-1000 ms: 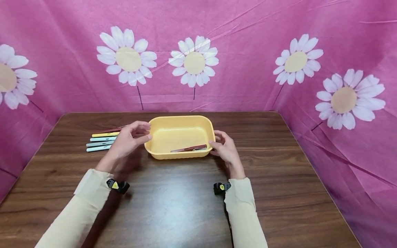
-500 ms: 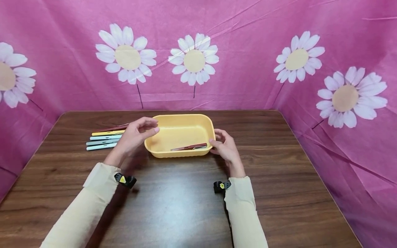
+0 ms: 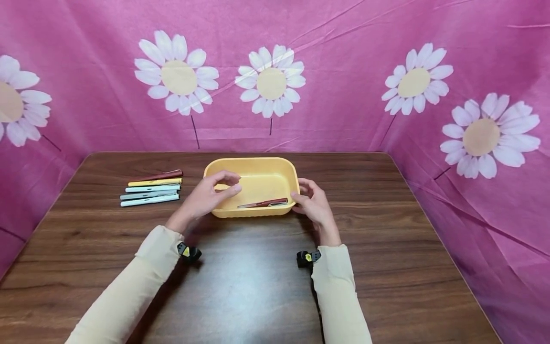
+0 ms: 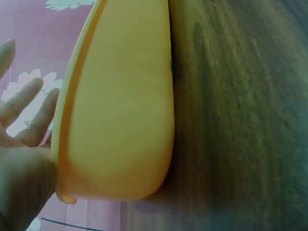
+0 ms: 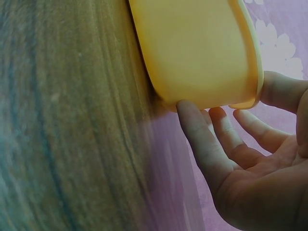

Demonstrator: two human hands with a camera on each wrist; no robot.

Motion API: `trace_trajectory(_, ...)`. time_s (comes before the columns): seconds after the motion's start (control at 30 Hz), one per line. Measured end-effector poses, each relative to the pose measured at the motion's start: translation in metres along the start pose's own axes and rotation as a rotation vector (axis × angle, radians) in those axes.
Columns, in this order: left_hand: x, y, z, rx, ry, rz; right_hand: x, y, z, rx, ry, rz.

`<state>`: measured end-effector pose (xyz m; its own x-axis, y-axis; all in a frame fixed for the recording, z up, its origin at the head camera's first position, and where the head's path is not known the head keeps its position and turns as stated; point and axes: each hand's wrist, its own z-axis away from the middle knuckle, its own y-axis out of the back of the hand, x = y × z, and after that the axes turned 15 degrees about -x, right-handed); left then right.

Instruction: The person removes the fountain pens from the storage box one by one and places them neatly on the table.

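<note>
A yellow plastic basket (image 3: pixel 227 212) stands on the table, with a dark red pen (image 3: pixel 266 203) lying inside near its front wall. My left hand (image 3: pixel 208 196) reaches over the basket's left rim, fingers apart and loosely bent, nothing between them. In the left wrist view, the hand's fingers show beyond the rim of the basket (image 4: pixel 120 110). My right hand (image 3: pixel 315 203) holds the basket's right end, thumb at the rim and fingers against the outer wall, as the right wrist view of the basket (image 5: pixel 202 53) also shows.
Left of the basket lie several pens side by side: a dark red pen (image 3: pixel 159 176), a yellow pen (image 3: pixel 154 182), a light blue pen (image 3: pixel 152 188), a grey-blue pen (image 3: pixel 148 195) and a pale pen (image 3: pixel 150 200). A pink flowered cloth (image 3: pixel 331 129) hangs behind the table (image 3: pixel 386 267).
My left hand has moved right, from beside the basket's left end to over its inside, uncovering the row of pens. The right hand has stayed at the basket's right end.
</note>
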<state>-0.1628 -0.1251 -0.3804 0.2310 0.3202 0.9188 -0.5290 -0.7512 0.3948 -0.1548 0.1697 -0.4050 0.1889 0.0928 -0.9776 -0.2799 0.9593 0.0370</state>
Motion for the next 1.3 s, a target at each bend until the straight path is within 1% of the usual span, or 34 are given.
trace_trajectory(0.13,-0.001,0.001,-0.006,-0.087,0.036,-0.086,0.0,0.0,0.0,0.011,-0.006,-0.001)
trace_trajectory(0.27,0.0,0.0,-0.012,-0.171,0.047,-0.146,0.0,0.0,-0.001,0.008,-0.012,0.005)
trace_trajectory(0.37,0.001,0.0,-0.019,-0.219,0.054,-0.135,0.0,0.0,-0.001,0.011,-0.012,-0.001)
trace_trajectory(0.5,0.001,0.0,-0.027,-0.273,0.1,-0.077,0.0,-0.001,-0.002,0.019,-0.016,-0.015)
trace_trajectory(0.67,-0.004,-0.003,-0.036,-0.331,0.154,-0.068,0.001,-0.002,-0.002,0.013,-0.007,-0.021)
trace_trajectory(0.77,-0.006,-0.006,-0.039,-0.36,0.173,-0.073,0.001,-0.003,-0.002,0.013,0.003,-0.021)
trace_trajectory(0.9,-0.006,-0.008,-0.039,-0.372,0.203,-0.07,0.003,-0.004,-0.002,-0.007,0.005,-0.018)
trace_trajectory(1.0,-0.006,-0.009,-0.039,-0.381,0.211,-0.059,0.003,-0.005,-0.002,-0.011,0.004,-0.018)
trace_trajectory(1.1,-0.006,-0.009,-0.039,-0.4,0.197,-0.06,0.002,-0.004,-0.002,-0.003,0.006,-0.02)
trace_trajectory(1.3,-0.006,-0.01,-0.043,-0.438,0.165,-0.128,0.001,-0.001,-0.001,0.003,0.0,-0.017)
